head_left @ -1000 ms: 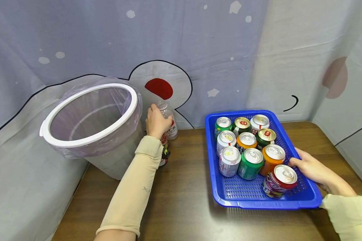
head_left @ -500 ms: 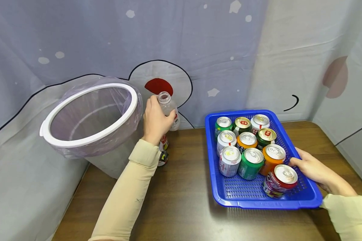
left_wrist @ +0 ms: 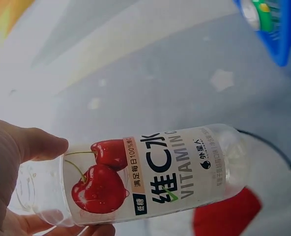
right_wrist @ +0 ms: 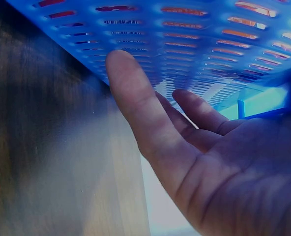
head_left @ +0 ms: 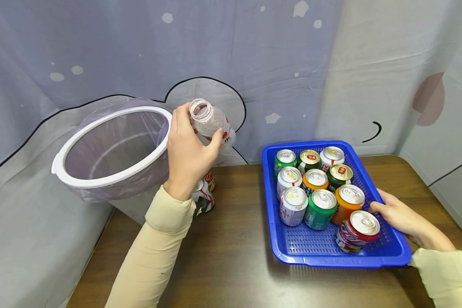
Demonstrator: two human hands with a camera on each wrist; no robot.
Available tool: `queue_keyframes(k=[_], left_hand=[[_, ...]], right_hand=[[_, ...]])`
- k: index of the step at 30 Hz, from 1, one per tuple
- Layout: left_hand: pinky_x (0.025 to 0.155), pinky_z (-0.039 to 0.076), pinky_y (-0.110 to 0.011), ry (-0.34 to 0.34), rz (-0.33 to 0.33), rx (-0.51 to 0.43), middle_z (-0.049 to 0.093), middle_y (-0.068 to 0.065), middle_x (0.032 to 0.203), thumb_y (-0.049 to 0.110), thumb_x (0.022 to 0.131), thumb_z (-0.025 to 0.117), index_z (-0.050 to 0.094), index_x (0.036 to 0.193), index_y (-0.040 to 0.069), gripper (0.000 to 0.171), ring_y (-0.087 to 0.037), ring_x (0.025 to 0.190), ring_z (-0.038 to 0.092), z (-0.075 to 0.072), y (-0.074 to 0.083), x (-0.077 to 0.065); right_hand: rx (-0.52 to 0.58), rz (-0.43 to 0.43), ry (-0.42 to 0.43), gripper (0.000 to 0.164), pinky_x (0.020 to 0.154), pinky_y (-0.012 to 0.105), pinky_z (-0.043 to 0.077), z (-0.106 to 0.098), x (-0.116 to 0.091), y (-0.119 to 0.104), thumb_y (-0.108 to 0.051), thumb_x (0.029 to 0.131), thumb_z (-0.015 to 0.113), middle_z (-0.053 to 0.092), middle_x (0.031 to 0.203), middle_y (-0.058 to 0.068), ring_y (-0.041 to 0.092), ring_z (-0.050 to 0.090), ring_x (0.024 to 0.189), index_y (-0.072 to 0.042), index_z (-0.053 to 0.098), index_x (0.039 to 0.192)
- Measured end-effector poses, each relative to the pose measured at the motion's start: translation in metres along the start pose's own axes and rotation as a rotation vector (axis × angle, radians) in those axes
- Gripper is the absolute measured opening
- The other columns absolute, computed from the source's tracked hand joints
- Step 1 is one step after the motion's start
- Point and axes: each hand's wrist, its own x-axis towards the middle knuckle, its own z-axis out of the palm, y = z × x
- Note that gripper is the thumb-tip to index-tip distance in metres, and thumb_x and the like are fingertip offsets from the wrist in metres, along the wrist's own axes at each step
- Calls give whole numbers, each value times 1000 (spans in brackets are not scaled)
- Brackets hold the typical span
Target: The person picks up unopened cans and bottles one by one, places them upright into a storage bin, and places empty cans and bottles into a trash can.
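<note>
My left hand (head_left: 192,154) grips a clear plastic bottle (head_left: 211,122) near its neck, thumb on one side and fingers round the other. The bottle is capless and tilted, its open mouth towards me, raised beside the bin. In the left wrist view its label (left_wrist: 170,172) shows cherries and "VITAMIN C". At the right, my right hand (head_left: 404,218) holds the side of a blue plastic basket (head_left: 331,261), thumb over the rim. The right wrist view shows fingers (right_wrist: 135,93) against the slotted outer wall. Several upright drink cans (head_left: 319,214) and a tilted red-purple can (head_left: 356,233) are inside.
A bin with a white rim (head_left: 100,183) and a clear purplish liner stands on the left. Beside it, partly behind my left wrist, are a dented-looking can (head_left: 204,196) and a red item (head_left: 210,179). A patterned curtain (head_left: 277,64) hangs behind the wooden table (head_left: 235,256).
My left hand has lifted the bottle off the table, brought it up and nearer, and tilted its mouth towards me. The right hand and basket have stayed put.
</note>
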Motion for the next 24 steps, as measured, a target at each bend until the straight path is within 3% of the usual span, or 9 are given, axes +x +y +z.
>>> queue_keyframes(k=[8, 13, 18, 24], left_hand=[[78, 53, -28, 98, -50, -153, 60, -6, 111, 17, 72, 79, 53, 124, 4, 59, -15, 93, 60, -53, 27, 8], [80, 53, -24, 211, -52, -196, 61, -2, 109, 8, 71, 76, 54, 120, 2, 54, -13, 92, 61, -87, 44, 10], [79, 52, -21, 326, -37, -240, 61, 5, 107, 6, 71, 71, 53, 117, 7, 50, -14, 94, 61, -109, 40, 13], [76, 50, -20, 406, -109, -212, 61, 5, 105, 6, 69, 70, 52, 117, 9, 51, -13, 92, 60, -125, 30, 17]], right_hand=[[-28, -14, 7, 58, 67, 46, 58, -1, 0, 1, -2, 94, 38, 54, 118, 31, 23, 68, 84, 7, 12, 146], [-28, -10, 10, 58, 66, 47, 58, -1, -1, 1, -3, 95, 38, 53, 119, 32, 23, 68, 84, 5, 12, 147], [-30, -11, 9, 58, 65, 47, 58, -1, 0, 1, -3, 95, 38, 53, 119, 33, 24, 68, 84, 5, 12, 147], [-34, -29, 9, 54, 66, 45, 58, 0, 1, 2, -1, 94, 37, 57, 112, 27, 22, 68, 83, 8, 16, 143]])
